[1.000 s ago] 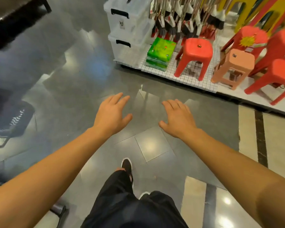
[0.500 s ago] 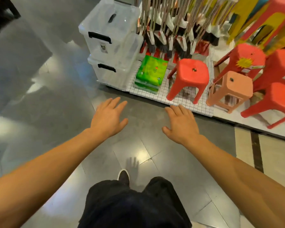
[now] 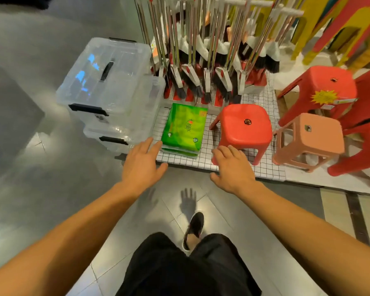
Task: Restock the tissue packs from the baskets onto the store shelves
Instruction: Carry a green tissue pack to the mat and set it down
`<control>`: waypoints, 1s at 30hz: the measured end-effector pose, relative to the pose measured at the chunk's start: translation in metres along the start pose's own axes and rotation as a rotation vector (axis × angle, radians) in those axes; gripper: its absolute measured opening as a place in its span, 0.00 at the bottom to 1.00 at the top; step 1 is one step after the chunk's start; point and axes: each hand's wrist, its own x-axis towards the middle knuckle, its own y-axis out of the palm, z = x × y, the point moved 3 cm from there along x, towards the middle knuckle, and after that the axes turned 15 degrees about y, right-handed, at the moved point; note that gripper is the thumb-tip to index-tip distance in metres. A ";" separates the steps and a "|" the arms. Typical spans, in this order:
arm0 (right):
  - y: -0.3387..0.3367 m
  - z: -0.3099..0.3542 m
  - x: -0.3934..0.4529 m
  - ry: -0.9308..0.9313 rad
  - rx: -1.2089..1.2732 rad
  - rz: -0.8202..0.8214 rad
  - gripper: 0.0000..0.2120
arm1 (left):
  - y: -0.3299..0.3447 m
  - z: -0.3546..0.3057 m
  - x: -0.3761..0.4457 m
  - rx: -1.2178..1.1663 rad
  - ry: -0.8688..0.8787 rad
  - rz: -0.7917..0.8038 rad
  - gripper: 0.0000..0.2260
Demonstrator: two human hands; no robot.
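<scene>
Gridded display platform (image 3: 226, 165) at floor level carries the goods. Stacked clear storage boxes (image 3: 109, 82) at its left end; broom rack (image 3: 201, 60) along the back edge; red stool (image 3: 245, 127) mid-front, peach stool (image 3: 308, 137) to its right. Green tissue packs (image 3: 183, 127), a short flat stack, lie near the front edge between the boxes and the red stool.

Left hand (image 3: 142, 165) spread, empty, fingertips just short of the stack's left side. Right hand (image 3: 231, 167) spread, empty, near the red stool's front.

Likely light, soft, slick film wrap. Take the long sides with both palms.
</scene>
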 end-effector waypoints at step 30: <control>0.285 0.001 0.452 0.625 0.604 0.491 0.36 | 0.335 0.280 0.370 -0.348 -0.317 0.395 0.42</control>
